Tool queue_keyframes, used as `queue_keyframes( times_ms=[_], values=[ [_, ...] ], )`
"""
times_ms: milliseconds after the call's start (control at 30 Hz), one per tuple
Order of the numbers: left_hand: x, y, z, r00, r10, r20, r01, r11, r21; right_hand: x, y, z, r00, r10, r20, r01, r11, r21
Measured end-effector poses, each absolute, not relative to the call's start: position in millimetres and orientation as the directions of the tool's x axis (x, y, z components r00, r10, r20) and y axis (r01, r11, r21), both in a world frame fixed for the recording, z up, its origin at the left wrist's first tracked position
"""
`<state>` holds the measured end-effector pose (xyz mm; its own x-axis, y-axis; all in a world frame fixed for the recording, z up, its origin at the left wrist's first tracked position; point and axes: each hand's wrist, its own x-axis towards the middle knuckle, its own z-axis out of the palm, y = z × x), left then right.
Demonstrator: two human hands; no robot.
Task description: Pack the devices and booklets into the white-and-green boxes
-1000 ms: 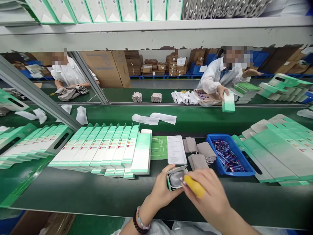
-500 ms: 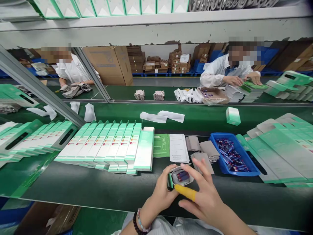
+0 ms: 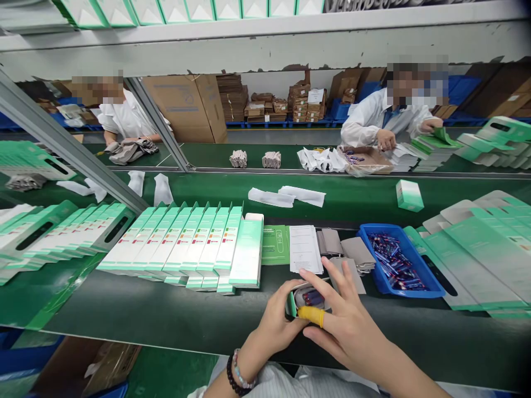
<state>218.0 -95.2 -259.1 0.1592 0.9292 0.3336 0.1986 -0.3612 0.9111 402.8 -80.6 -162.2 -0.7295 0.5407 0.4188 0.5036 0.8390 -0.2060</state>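
Observation:
My left hand (image 3: pixel 274 316) is closed around a small green-and-white carton (image 3: pixel 291 305), whose open end faces up toward me. Inside it lie dark batteries (image 3: pixel 314 299) with reddish ends, next to pale grey material. Over the carton's right side reaches my right hand (image 3: pixel 350 318), its fingers spread. A yellow finger cot (image 3: pixel 311 315) covers one finger, which touches the near rim of the opening. The other fingers pass over the far flap and partly hide it. Just beyond the carton lie folded grey pouches (image 3: pixel 357 254) and a stack of white leaflets (image 3: pixel 305 249).
A blue tray (image 3: pixel 379 284) of batteries stands right, beside flat green-and-white cartons (image 3: pixel 485 249). Standing cartons (image 3: pixel 178 243) line the left, near a green booklet (image 3: pixel 275 246). White strips (image 3: pixel 271 197) and a closed box (image 3: pixel 409 195) lie on the belt. Two co-workers sit opposite.
The yellow-covered finger has bent in toward the carton's rim, and my right hand has shifted slightly over the opening. On the belt, the white strips and closed box have moved right.

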Motion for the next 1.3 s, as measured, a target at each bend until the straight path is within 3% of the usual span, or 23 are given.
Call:
queue_keyframes(
  times_ms=[67,133,233,333,433,500,567,667,733,800,933,1033,1200,1300],
  values=[
    [217,-97,-258,0.155,0.933,0.325,0.173,-0.349,0.921,407,-80,-171,-0.608,0.608,0.510,0.486,0.794,-0.367],
    [215,-100,-254,0.156,0.937,0.314,0.086,-0.329,0.940,411,-78,-181,-0.374,0.768,0.519,0.449,0.640,-0.623],
    [214,-106,-240,0.126,0.948,0.291,-0.118,-0.276,0.954,409,-75,-194,-0.211,0.958,0.195,0.209,0.240,-0.948],
    [219,-107,-224,0.129,0.966,0.226,-0.200,-0.198,0.960,397,-76,-204,-0.341,0.939,-0.045,-0.046,-0.065,-0.997],
    [228,-103,-218,0.154,0.965,0.214,-0.148,-0.191,0.970,383,-80,-212,-0.343,0.934,-0.098,-0.180,-0.169,-0.969],
    [233,-99,-222,0.094,0.943,0.318,-0.080,-0.311,0.947,378,-82,-216,-0.302,0.947,-0.109,-0.253,-0.190,-0.949],
    [233,-94,-230,0.007,0.856,0.517,0.017,-0.517,0.856,378,-79,-219,-0.294,0.950,-0.102,-0.300,-0.193,-0.934],
    [224,-87,-241,0.033,0.589,0.807,0.259,-0.785,0.563,391,-66,-221,-0.378,0.926,0.010,-0.282,-0.105,-0.954],
    [216,-84,-244,0.143,0.463,0.874,0.393,-0.838,0.380,404,-54,-220,-0.467,0.867,0.171,-0.215,0.076,-0.974],
    [209,-84,-242,0.201,0.447,0.872,0.455,-0.831,0.321,415,-46,-218,-0.543,0.778,0.317,-0.101,0.315,-0.944],
    [208,-89,-235,0.189,0.534,0.824,0.484,-0.781,0.394,425,-42,-214,-0.602,0.627,0.494,0.134,0.689,-0.712],
    [211,-92,-228,0.168,0.568,0.806,0.444,-0.774,0.452,423,-44,-213,-0.635,0.525,0.567,0.172,0.812,-0.558],
    [212,-96,-210,0.070,0.753,0.654,0.340,-0.635,0.694,420,-46,-204,-0.610,0.483,0.628,0.134,0.844,-0.519],
    [210,-99,-201,0.062,0.797,0.600,0.347,-0.581,0.736,418,-49,-198,-0.580,0.521,0.626,0.147,0.823,-0.549]
  ],
)
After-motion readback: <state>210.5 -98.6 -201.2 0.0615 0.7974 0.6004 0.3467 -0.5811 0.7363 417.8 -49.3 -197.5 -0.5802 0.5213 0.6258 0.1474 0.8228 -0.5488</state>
